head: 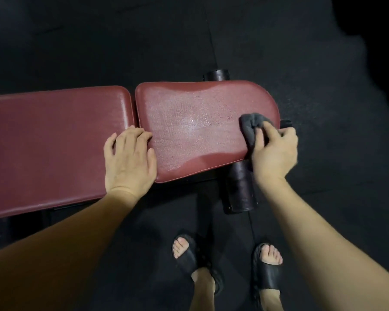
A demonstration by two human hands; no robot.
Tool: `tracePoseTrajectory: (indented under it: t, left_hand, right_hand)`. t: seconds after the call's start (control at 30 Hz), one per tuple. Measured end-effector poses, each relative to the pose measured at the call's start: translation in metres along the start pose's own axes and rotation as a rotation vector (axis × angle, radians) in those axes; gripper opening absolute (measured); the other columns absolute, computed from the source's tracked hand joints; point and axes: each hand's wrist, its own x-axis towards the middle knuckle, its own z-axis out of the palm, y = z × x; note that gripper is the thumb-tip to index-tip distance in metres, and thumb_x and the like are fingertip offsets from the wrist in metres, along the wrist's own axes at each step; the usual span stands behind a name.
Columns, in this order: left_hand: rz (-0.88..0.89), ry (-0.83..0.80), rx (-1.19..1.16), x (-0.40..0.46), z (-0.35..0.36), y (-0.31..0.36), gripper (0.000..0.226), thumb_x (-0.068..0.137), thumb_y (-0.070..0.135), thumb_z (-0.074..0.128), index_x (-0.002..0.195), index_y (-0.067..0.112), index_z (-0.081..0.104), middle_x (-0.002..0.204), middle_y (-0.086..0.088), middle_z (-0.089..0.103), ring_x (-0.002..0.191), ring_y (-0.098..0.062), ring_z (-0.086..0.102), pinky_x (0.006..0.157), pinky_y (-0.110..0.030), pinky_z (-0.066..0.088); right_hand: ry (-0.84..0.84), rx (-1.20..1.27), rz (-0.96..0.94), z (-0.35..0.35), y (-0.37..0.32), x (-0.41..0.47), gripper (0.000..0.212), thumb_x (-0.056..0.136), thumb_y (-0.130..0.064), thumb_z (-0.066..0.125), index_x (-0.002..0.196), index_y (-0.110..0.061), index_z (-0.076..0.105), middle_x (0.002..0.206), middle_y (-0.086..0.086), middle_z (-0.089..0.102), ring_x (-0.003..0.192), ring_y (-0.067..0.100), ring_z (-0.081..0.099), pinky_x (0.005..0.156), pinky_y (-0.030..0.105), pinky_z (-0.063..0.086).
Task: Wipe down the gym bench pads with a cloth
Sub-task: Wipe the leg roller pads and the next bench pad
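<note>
Nearest the camera, two feet in black slide sandals (266,269) stand on the dark rubber floor (337,153), toes toward the bench. Both bare forearms reach up from the bottom edge. Just beyond the feet, a black foam roller (241,187) sticks out from under the near edge of the seat pad. Left hand (130,160) lies flat, fingers straight and slightly spread, palm on the long red back pad (50,142), fingertips (142,134) reaching over the gap onto the near left corner of the seat pad; it holds nothing. Right hand (275,149) grips a bunched grey cloth (250,125), fingers curled over its top, thumb side against it. The cloth sits on the right end of the red seat pad (193,126), poking out ahead and to the left of the fingers, toward the pad's middle; the knuckles hang over the pad's right edge. The seat pad's middle has a pale, shiny, wet-looking patch; the borders are darker. Beside the right hand, a small black stub (286,123) pokes out past the pad end. Farther off, a second black roller end (216,75) shows behind the seat pad's far edge. Beyond is dark floor, detail unclear.
</note>
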Motion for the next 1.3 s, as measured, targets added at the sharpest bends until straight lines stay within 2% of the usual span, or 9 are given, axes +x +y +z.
tracePoseTrajectory:
  t: [0.1,0.3,0.47,0.6,0.8,0.87,0.97,1.1,1.3]
  left_hand:
    - [0.005,0.009,-0.008,0.000,0.001,-0.001,0.043,0.100,0.032,0.037,0.134,0.014,0.056,0.140,-0.004,0.054,0.138,-0.022,0.044,0.121,-0.047,0.024]
    - [-0.011,-0.001,-0.006,0.000,-0.001,0.001,0.046,0.099,0.031,0.034,0.137,0.015,0.056,0.140,-0.003,0.055,0.140,-0.020,0.043,0.122,-0.045,0.023]
    - [-0.021,-0.005,0.013,0.001,0.000,0.002,0.047,0.099,0.033,0.036,0.137,0.013,0.057,0.141,-0.004,0.053,0.139,-0.021,0.043,0.121,-0.045,0.023]
    - [-0.024,-0.017,0.021,0.002,-0.002,0.004,0.048,0.099,0.034,0.036,0.134,0.012,0.060,0.140,-0.005,0.054,0.138,-0.022,0.044,0.121,-0.046,0.024]
    - [-0.021,-0.013,0.040,0.001,-0.003,0.004,0.047,0.098,0.033,0.038,0.131,0.010,0.062,0.140,-0.006,0.055,0.138,-0.022,0.045,0.120,-0.046,0.025]
    - [-0.020,-0.010,0.044,0.002,-0.003,0.004,0.049,0.098,0.033,0.037,0.131,0.009,0.063,0.139,-0.006,0.055,0.137,-0.022,0.045,0.120,-0.046,0.025]
    - [-0.019,-0.012,0.058,0.003,-0.002,0.003,0.050,0.099,0.034,0.036,0.132,0.009,0.063,0.139,-0.006,0.054,0.135,-0.022,0.045,0.120,-0.046,0.025]
    - [-0.020,-0.013,0.049,0.003,-0.001,0.002,0.050,0.099,0.036,0.037,0.132,0.011,0.064,0.140,-0.005,0.055,0.138,-0.021,0.045,0.121,-0.046,0.025]
    - [0.001,0.001,0.025,0.003,0.000,0.000,0.049,0.098,0.035,0.038,0.132,0.011,0.064,0.140,-0.007,0.056,0.138,-0.023,0.046,0.120,-0.047,0.026]
  right_hand:
    - [0.009,0.014,0.080,0.005,-0.034,-0.017,0.026,0.090,-0.040,0.064,0.108,-0.029,0.078,0.096,0.012,0.057,0.082,0.037,0.057,0.066,0.043,0.047]
    - [-0.218,0.075,-0.582,0.007,-0.090,-0.041,0.018,0.094,-0.034,0.066,0.104,-0.024,0.076,0.088,0.008,0.053,0.078,0.029,0.050,0.062,0.037,0.032]
    - [-0.066,-0.085,-0.225,-0.011,0.011,0.047,0.031,0.092,-0.041,0.057,0.108,-0.025,0.077,0.096,0.016,0.058,0.082,0.040,0.059,0.066,0.045,0.052]
    - [-0.053,-0.079,-0.057,0.000,-0.043,0.026,0.021,0.090,-0.037,0.066,0.102,-0.022,0.076,0.091,0.015,0.057,0.078,0.040,0.059,0.062,0.040,0.045]
    - [-0.309,0.053,-0.638,0.014,-0.136,-0.021,0.015,0.089,-0.032,0.072,0.099,-0.021,0.074,0.083,0.000,0.047,0.075,0.023,0.051,0.064,0.035,0.028]
    - [-0.325,-0.004,-0.569,0.010,-0.098,0.016,0.026,0.093,-0.049,0.056,0.104,-0.033,0.074,0.082,-0.008,0.047,0.070,0.014,0.047,0.063,0.035,0.035]
    - [-0.137,-0.101,-0.305,0.001,-0.038,0.066,0.032,0.094,-0.046,0.052,0.107,-0.027,0.074,0.094,0.010,0.056,0.082,0.036,0.059,0.065,0.042,0.048]
    - [-0.098,-0.118,-0.054,0.010,-0.085,0.048,0.023,0.094,-0.039,0.061,0.104,-0.023,0.075,0.099,0.015,0.059,0.086,0.040,0.060,0.067,0.042,0.045]
    - [-0.316,-0.031,-0.743,0.042,-0.198,0.005,0.013,0.086,-0.036,0.073,0.097,-0.029,0.077,0.090,0.005,0.056,0.080,0.030,0.059,0.062,0.035,0.028]
